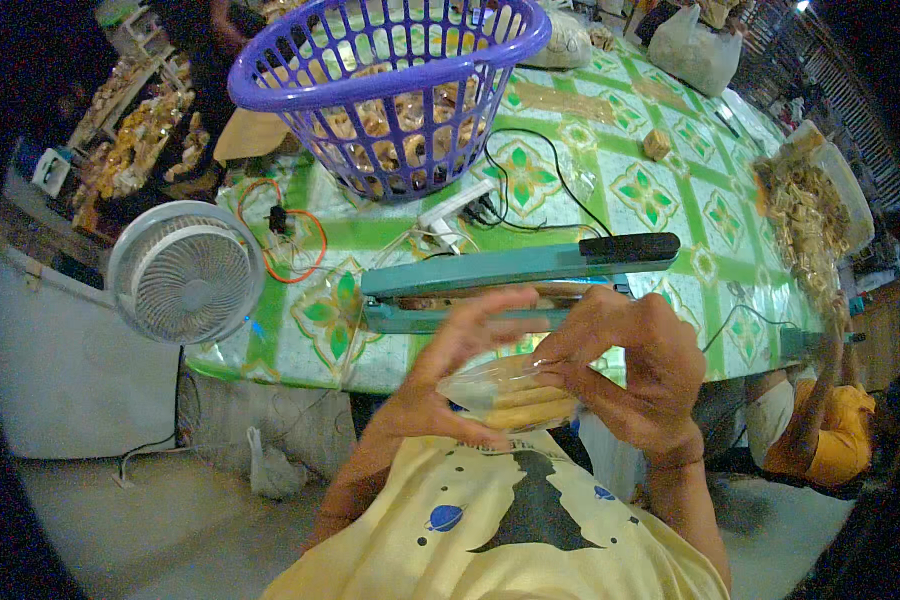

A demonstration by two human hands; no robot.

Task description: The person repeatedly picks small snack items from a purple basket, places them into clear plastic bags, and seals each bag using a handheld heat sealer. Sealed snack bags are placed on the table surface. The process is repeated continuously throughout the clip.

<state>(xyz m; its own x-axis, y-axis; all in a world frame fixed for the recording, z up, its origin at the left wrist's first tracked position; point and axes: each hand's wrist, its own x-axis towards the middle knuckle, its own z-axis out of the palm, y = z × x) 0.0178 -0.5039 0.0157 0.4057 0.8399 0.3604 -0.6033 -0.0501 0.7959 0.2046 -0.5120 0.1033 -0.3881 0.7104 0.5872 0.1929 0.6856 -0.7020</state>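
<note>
A small clear plastic bag (515, 395) with pale yellow, stick-like pieces inside is held in front of my chest. My left hand (440, 375) curves around the bag's left side, thumb below and fingers above, slightly blurred. With thumb and fingertips, my right hand (635, 365) pinches the bag's upper right edge. Just beyond both hands lies a green bag sealer (490, 268) with a black handle end, its long arm raised a little over its base. My fingers partly hide that base.
A purple basket (390, 95) holding many packed bags stands behind the sealer, beside a white power strip (455, 215) with cables. A white fan (188, 272) is at the left. On the right, a person in orange (838, 435) sits near a heap of packets (810, 210).
</note>
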